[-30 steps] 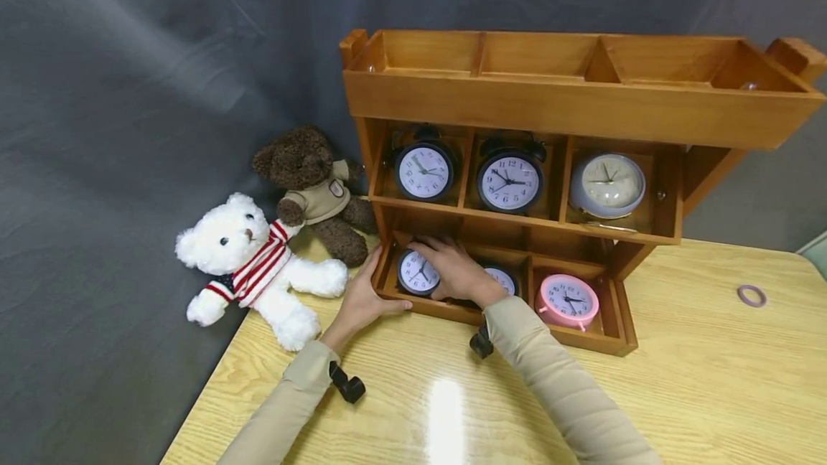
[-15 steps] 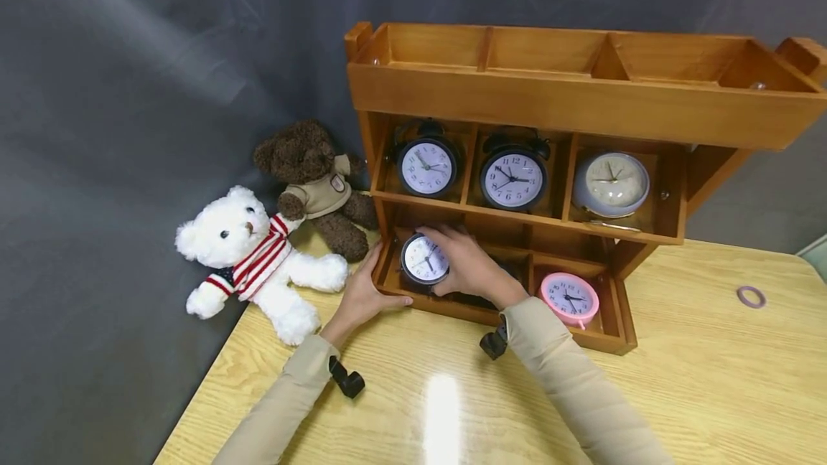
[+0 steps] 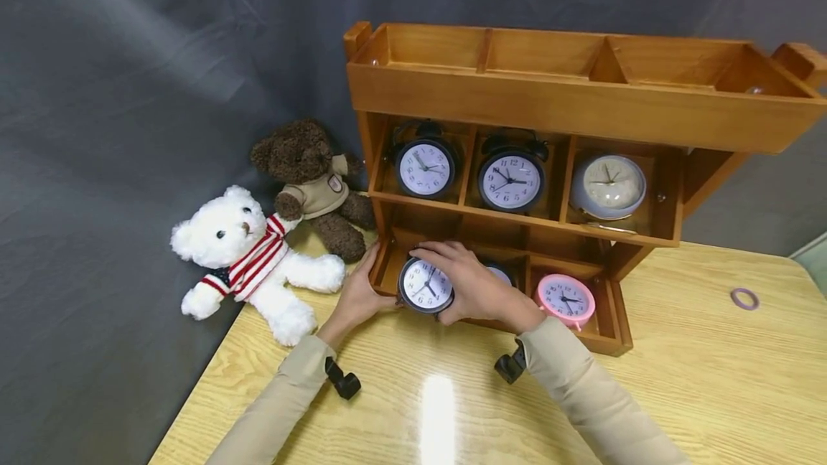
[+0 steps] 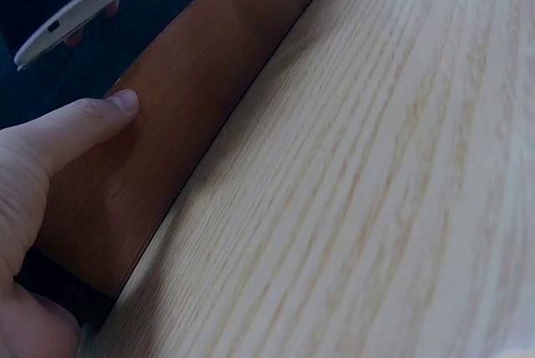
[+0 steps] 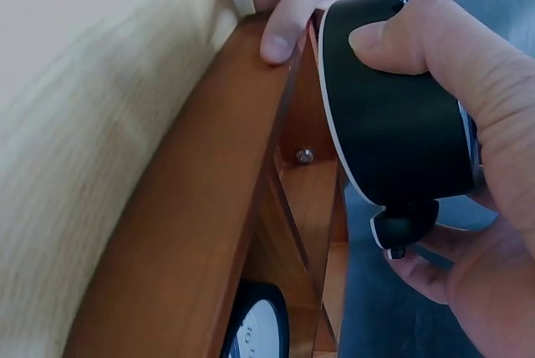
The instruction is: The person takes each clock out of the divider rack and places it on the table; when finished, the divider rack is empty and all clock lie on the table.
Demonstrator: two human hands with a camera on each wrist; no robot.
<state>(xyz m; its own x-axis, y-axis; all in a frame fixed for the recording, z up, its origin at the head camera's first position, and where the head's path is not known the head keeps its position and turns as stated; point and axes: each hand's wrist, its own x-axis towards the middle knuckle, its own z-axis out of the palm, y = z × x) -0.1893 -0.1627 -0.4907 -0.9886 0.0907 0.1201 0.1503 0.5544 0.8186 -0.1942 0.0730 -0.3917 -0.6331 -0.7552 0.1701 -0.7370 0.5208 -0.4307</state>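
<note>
My right hand (image 3: pixel 481 291) pinches a round dark-rimmed alarm clock (image 3: pixel 426 285) by its sides, its white dial facing up. In the right wrist view this clock (image 5: pixel 393 115) hangs just beyond the front board, the thumb on its black casing and fingers near its small foot. My left hand (image 3: pixel 355 300) grips the left front corner of the wooden shelf (image 3: pixel 555 110). Its thumb lies on the lower tier's front board (image 4: pixel 175 99), as the left wrist view shows. A second dark clock (image 3: pixel 499 275) in the lower tier is mostly hidden by my right hand.
A pink alarm clock (image 3: pixel 566 300) lies in the lower right compartment. Three more clocks stand in the middle tier, including a pale one (image 3: pixel 609 185). A white bear (image 3: pixel 258 257) and a brown bear (image 3: pixel 316 185) sit left. A purple ring (image 3: pixel 745 298) lies right.
My right hand has lifted the dark alarm clock out of the lower left compartment, moving it slightly forward over the front board. My left hand stays at the corner.
</note>
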